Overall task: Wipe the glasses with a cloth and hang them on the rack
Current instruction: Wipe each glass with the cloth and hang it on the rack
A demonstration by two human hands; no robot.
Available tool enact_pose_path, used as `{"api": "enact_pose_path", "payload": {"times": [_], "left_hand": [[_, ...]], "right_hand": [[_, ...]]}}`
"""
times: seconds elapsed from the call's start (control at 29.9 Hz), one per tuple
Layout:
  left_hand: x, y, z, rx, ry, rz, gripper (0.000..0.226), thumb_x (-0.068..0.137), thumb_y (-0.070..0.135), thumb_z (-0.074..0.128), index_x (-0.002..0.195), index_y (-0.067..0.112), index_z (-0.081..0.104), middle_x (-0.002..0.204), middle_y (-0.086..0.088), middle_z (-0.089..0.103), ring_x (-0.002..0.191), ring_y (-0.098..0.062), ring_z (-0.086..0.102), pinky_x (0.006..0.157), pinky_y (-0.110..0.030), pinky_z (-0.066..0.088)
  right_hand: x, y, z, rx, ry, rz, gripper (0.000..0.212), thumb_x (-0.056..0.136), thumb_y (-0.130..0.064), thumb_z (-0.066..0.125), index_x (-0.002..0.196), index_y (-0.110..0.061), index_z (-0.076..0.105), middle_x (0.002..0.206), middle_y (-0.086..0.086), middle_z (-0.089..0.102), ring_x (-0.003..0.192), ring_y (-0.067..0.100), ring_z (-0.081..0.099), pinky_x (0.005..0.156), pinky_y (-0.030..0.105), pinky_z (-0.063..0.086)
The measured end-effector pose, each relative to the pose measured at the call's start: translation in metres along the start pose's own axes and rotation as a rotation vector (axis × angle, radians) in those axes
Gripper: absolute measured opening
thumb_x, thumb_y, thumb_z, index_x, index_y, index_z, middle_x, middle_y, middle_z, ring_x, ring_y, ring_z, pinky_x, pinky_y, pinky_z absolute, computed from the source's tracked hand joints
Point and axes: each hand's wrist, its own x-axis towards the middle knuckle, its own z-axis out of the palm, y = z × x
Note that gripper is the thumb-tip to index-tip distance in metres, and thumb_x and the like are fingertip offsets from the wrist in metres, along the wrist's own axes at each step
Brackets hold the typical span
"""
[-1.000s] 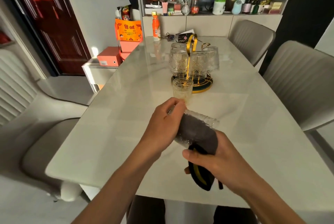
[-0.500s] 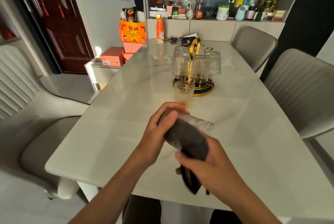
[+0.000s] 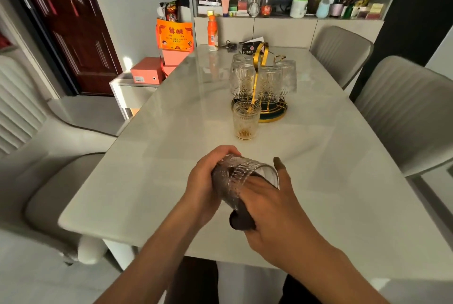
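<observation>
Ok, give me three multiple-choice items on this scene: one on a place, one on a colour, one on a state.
1. Where does the upright glass stand?
A. on a chair
B. on the table, just in front of the rack
C. on the shelf

2. What colour is the bottle at the table's far end?
A. orange
B. blue
C. black

3. How is the held glass?
A. hung on the rack
B. upright on the table
C. tilted on its side between both hands

Answers:
1 B: it stands by the rack's base rim.
2 A: its body is orange.
3 C: the left hand grips its base while the right hand holds the cloth at it.
</observation>
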Motion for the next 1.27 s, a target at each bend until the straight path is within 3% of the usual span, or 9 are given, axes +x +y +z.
{"api": "enact_pose_path", "payload": {"times": [0.13,0.3,0.47,0.57,0.67,0.84,1.0,1.17,1.27], "left_hand": [[0.006,0.012,-0.003,0.201,-0.072,-0.089,0.025,0.093,0.038,0.063,0.090,0.015,0.073,0.088,-0.007,0.071,0.083,-0.020,0.067,0.074,-0.031,0.053],[-0.005,-0.015,0.011,-0.129,0.050,0.305,0.033,0.083,0.046,0.062,0.103,0.022,0.071,0.099,-0.013,0.063,0.092,-0.026,0.063,0.080,-0.036,0.053],[0.000,0.016,0.015,0.282,0.041,0.021,0.037,0.072,0.061,0.062,0.082,0.030,0.080,0.092,0.001,0.079,0.091,-0.016,0.073,0.083,-0.036,0.056],[0.000,0.010,0.016,0.266,0.082,0.373,0.033,0.084,0.055,0.058,0.095,0.030,0.076,0.106,-0.004,0.075,0.106,-0.024,0.069,0.095,-0.045,0.050],[-0.008,0.007,0.023,0.171,0.078,0.587,0.021,0.088,0.043,0.058,0.096,0.034,0.074,0.105,-0.004,0.070,0.099,-0.024,0.064,0.085,-0.040,0.051],[0.006,0.041,0.021,0.493,-0.030,0.087,0.031,0.074,0.057,0.059,0.079,0.030,0.074,0.079,0.009,0.071,0.087,-0.016,0.065,0.075,-0.033,0.048],[-0.009,0.005,0.024,0.239,0.060,0.680,0.024,0.094,0.043,0.052,0.104,0.035,0.073,0.099,0.009,0.070,0.095,-0.011,0.064,0.083,-0.025,0.050],[0.008,0.027,0.018,0.515,-0.042,0.102,0.031,0.088,0.054,0.053,0.086,0.029,0.072,0.082,0.013,0.072,0.088,-0.008,0.067,0.075,-0.026,0.053],[0.001,0.008,0.023,0.377,0.069,0.565,0.023,0.091,0.045,0.058,0.101,0.029,0.071,0.101,0.008,0.072,0.097,-0.009,0.066,0.084,-0.027,0.052]], "right_hand": [[0.001,0.006,-0.005,-0.158,0.014,-0.012,0.057,0.059,-0.017,0.091,0.113,-0.020,0.074,0.108,-0.005,0.077,0.109,0.015,0.072,0.108,0.075,0.033],[0.009,-0.002,-0.016,0.714,0.117,0.204,0.040,0.081,-0.028,0.069,0.113,-0.049,0.059,0.104,-0.033,0.061,0.107,-0.007,0.054,0.104,0.035,0.042],[0.007,0.015,-0.017,0.050,0.054,0.061,0.047,0.083,-0.016,0.063,0.129,-0.026,0.061,0.124,-0.009,0.067,0.126,0.011,0.058,0.125,0.058,0.000],[0.000,0.004,-0.019,0.528,0.277,0.138,0.039,0.081,-0.014,0.073,0.109,-0.041,0.066,0.101,-0.031,0.070,0.098,-0.014,0.062,0.108,0.032,0.045],[-0.003,0.000,-0.018,0.764,0.288,0.150,0.025,0.081,-0.022,0.077,0.093,-0.042,0.067,0.076,-0.026,0.068,0.067,-0.008,0.062,0.062,0.005,0.048],[0.006,0.011,-0.024,0.250,0.223,0.043,0.050,0.083,-0.008,0.071,0.128,-0.028,0.064,0.120,-0.011,0.069,0.118,0.001,0.050,0.123,0.044,0.025],[0.000,0.006,-0.017,1.101,0.312,0.178,0.031,0.078,-0.022,0.079,0.102,-0.041,0.074,0.092,-0.019,0.078,0.086,-0.004,0.072,0.073,0.009,0.052],[0.004,0.012,-0.018,0.684,0.214,0.115,0.055,0.083,-0.005,0.077,0.092,-0.058,0.060,0.081,-0.039,0.063,0.075,-0.013,0.061,0.068,0.001,0.042],[0.002,0.010,-0.015,1.333,0.285,0.277,0.029,0.079,-0.018,0.082,0.100,-0.038,0.076,0.096,-0.018,0.078,0.088,0.005,0.073,0.077,0.011,0.055]]}}
